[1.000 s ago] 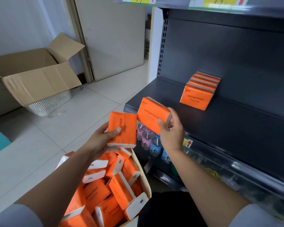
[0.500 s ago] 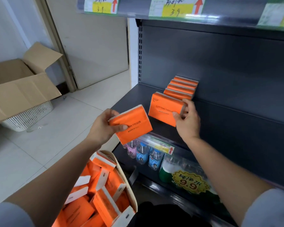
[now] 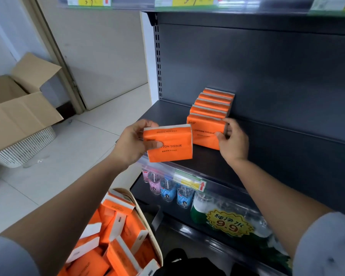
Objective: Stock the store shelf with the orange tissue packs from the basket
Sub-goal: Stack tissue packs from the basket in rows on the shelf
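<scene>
store shelf, dark grey: one row of orange tissue packs standing upright on edge, running front to back toward the rear panel. front pack of row: upright, touching the pack behind it; right hand grips its right edge, fingers curled round it. loose pack: held in the air just left of the row, over the shelf's front edge, label toward the camera; left hand holds its left end, thumb across the face. basket, lower left, below the shelf: many more packs jumbled inside. lower shelf: small bottles. floor, far left: open cardboard box.
</scene>
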Demonstrator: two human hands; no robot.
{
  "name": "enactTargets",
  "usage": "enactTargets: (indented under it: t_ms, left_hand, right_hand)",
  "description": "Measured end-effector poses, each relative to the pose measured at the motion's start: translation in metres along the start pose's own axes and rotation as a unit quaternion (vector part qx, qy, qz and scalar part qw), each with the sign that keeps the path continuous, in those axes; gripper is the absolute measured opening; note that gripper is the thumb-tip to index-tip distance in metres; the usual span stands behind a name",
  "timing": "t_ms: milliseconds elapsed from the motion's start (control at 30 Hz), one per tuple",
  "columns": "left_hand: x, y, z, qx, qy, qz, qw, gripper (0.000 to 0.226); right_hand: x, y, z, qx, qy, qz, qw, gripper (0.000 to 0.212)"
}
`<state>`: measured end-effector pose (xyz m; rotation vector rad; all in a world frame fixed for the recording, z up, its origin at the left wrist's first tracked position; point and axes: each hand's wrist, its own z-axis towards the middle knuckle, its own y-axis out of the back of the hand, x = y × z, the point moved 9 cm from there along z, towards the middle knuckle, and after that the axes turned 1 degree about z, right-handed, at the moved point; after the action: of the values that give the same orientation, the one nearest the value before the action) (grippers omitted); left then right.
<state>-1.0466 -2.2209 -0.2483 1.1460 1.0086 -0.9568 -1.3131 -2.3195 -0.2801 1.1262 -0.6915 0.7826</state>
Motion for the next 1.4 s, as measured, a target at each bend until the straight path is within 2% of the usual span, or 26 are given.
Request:
enactTargets:
  t_ms: [667,833,900,967,1033,1100,1200,1300,1400]
  left_hand:
    - [-0.007,-0.022,0.012,0.052,-0.009,0.030,0.998,0.035]
    - [-0.009,-0.028,0.013,0.060,-0.006,0.037,0.997,0.035]
    - [-0.009,-0.029,0.014,0.061,-0.003,0.044,0.997,0.034]
    - [-0.008,-0.032,0.013,0.062,-0.001,0.043,0.997,0.035]
    - [-0.007,-0.034,0.013,0.063,0.000,0.037,0.997,0.036]
    - [-0.008,-0.036,0.014,0.060,0.002,0.034,0.998,0.037]
    - [-0.009,-0.034,0.016,0.044,0.002,0.022,0.999,0.039]
    - [-0.006,-0.035,0.017,0.037,0.012,0.035,0.999,0.042]
    - [-0.005,-0.034,0.021,0.004,-0.003,0.144,0.990,0.052]
  right_hand:
    - [0.009,-0.006,0.012,-0.032,0.008,-0.102,0.994,0.044]
    - [0.013,-0.003,0.008,-0.018,0.010,-0.089,0.996,0.057]
    - [0.023,0.009,0.001,-0.057,0.033,-0.070,0.995,0.050]
    - [0.036,0.021,-0.010,-0.092,0.062,-0.031,0.993,0.032]
    - [0.050,0.018,-0.021,-0.048,0.085,0.051,0.994,0.035]
    - [0.064,0.005,-0.035,0.047,0.118,0.109,0.986,0.038]
    - [0.071,-0.010,-0.052,0.143,0.168,0.085,0.972,0.041]
    - [0.068,-0.007,-0.052,0.142,0.181,0.047,0.972,0.038]
    - [0.068,0.001,-0.048,0.117,0.190,0.036,0.974,0.031]
